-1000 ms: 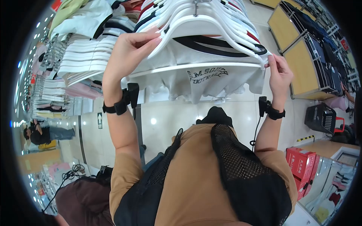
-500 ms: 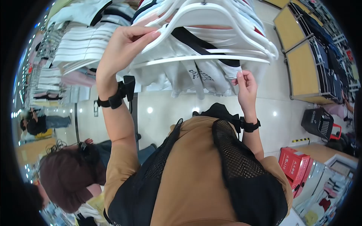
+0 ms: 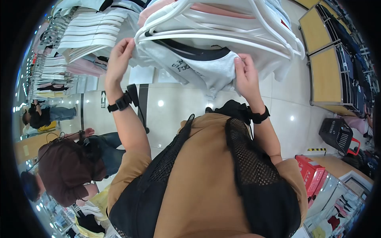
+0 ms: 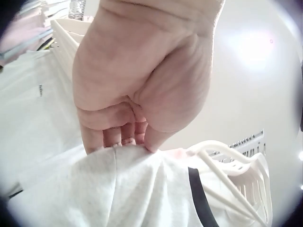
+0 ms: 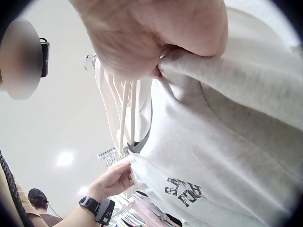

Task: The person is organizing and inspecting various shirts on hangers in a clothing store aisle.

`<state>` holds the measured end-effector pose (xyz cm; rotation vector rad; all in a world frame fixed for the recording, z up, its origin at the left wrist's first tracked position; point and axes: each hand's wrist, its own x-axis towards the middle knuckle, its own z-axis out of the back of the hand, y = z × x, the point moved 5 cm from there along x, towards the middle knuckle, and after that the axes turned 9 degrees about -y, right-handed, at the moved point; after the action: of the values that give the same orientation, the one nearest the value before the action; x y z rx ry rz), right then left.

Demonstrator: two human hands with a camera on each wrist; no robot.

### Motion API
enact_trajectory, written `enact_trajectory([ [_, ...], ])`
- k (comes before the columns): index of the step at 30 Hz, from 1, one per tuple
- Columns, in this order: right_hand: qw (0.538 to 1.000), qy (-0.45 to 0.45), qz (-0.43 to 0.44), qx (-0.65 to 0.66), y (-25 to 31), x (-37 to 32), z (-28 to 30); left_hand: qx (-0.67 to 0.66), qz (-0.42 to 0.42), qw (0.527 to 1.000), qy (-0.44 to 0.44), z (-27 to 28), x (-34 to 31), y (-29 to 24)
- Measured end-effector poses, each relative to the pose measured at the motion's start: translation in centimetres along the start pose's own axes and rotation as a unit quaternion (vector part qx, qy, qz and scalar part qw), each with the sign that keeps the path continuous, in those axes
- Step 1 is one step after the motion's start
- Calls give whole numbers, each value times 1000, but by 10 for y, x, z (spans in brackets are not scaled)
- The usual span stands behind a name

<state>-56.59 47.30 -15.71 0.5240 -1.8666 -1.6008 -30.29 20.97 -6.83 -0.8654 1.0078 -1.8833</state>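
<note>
Seen from the head, a black basket point(image 3: 336, 133) stands on the glossy tiled floor point(image 3: 174, 107) at the far right, its contents too dark to make out, near some red boxes point(image 3: 311, 170). The grey T-shirt point(image 3: 206, 69) hangs on a white hanger point(image 3: 222, 41) at the front of a crowded shop rail. The left hand point(image 3: 119, 59) pinches its shoulder and the right hand point(image 3: 246, 77) grips its bunched cloth. At the left wrist, the left hand point(image 4: 142, 80) curls its fingers into the grey T-shirt point(image 4: 118, 189), fingertips buried in the fold. At the right wrist, the right hand point(image 5: 156, 33) clenches a fold of the grey T-shirt point(image 5: 213, 156), whose printed lettering point(image 5: 184, 191) is partly hidden. The left hand point(image 5: 113, 179) holds the far edge.
</note>
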Motion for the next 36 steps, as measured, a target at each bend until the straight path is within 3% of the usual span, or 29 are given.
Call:
enact_trajectory([
  [3, 992, 7, 27, -126, 1, -3, -7, -11, -1, 1000, -16, -15, -21, 37],
  [4, 992, 11, 23, -126, -6, -2, -8, 19, -11, 999, -37, -20, -30, 43],
  [5, 991, 14, 61, -122, -14, 2, -9, 63, -89, 992, -61, -23, -36, 45],
  [7, 989, 28, 88, -117, -20, 8, -2, 54, -64, 996, -30, -23, -44, 51],
  [8, 991, 75, 47, -96, -20, 10, -2, 41, -46, 998, 4, -21, -50, 57],
  [9, 990, 118, 11, -74, -15, 13, -1, -40, 56, 995, 72, -18, -54, 68],
  [10, 989, 124, 2, -74, -7, 12, 4, -39, 66, 995, 71, -15, -62, 62],
  [12, 968, 217, -125, -32, 2, 0, 6, 55, -62, 984, 158, -16, -77, 31],
  [13, 953, 250, -116, -123, 13, -3, 9, 122, -28, 972, 199, -13, -81, 24],
  [14, 953, 249, -118, -125, 13, -8, 11, 120, -27, 972, 201, -9, -84, 14],
  [16, 922, 320, -88, -198, 14, -15, 8, 155, 91, 956, 233, -6, -87, 12],
  [18, 907, 336, -118, -225, 11, -13, 11, 122, 71, 963, 231, -3, -86, 10],
  [20, 878, 320, -240, -263, 16, -14, 16, 19, 32, 980, 194, -1, -82, -1],
  [21, 876, 325, -241, -264, 12, -16, 18, -17, 38, 987, 155, -2, -81, 3],
  [23, 949, 269, -147, -70, 14, -14, 18, -84, 60, 987, 121, -4, -80, 5],
  [24, 949, 272, -144, -69, 8, -16, 18, -150, 75, 982, 89, -4, -79, 3],
  [25, 952, 229, -189, 69, 8, -15, 18, -166, 79, 980, 76, -5, -80, 3],
  [26, 934, 181, -232, 204, 9, -13, 16, -167, 78, 980, 74, -5, -79, 3],
  [27, 923, 174, -232, 252, 10, -11, 13, -213, 78, 972, 62, -6, -80, 3],
  [32, 886, 171, -255, 347, 19, 1, -11, -374, 122, 918, 59, -8, -84, 1],
  [34, 843, 154, -313, 410, 20, 2, -19, -505, 148, 845, 98, -13, -87, -1],
  [35, 843, 156, -316, 407, 18, 3, -20, -567, 158, 800, 116, -16, -89, -1],
  [36, 824, 155, -338, 427, 15, 4, -23, -569, 161, 799, 113, -16, -90, 0],
])
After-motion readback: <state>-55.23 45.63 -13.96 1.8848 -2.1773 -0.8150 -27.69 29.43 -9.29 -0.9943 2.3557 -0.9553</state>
